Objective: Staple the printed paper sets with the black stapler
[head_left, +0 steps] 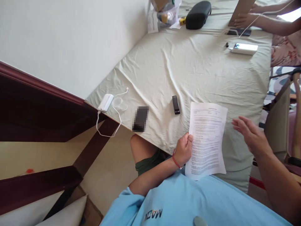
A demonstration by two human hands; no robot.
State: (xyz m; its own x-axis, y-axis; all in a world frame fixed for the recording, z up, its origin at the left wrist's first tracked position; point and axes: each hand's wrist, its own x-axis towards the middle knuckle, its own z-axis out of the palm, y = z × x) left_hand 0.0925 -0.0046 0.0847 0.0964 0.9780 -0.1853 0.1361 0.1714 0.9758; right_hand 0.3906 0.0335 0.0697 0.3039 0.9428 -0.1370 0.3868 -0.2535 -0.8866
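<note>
A printed sheet of paper (207,141) is held up at the front edge of the cloth-covered table. My left hand (184,149), with a red string on its wrist, pinches the sheet's left edge between thumb and fingers. My right hand (250,135) is raised to the right of the paper, apart from it, with fingers stretched out and nothing in them. Beyond the sheet's upper left corner lies a black stapler-like object (176,104). Further left rests a dark phone-shaped object (140,119), blurred by pixels.
At the table's left corner sit a white power bank (105,102) with a dangling cable and a clear plastic cup (119,104). A black case (198,15) stands at the back. Another person's hands (246,19) hold a brown board near a second power bank (244,49).
</note>
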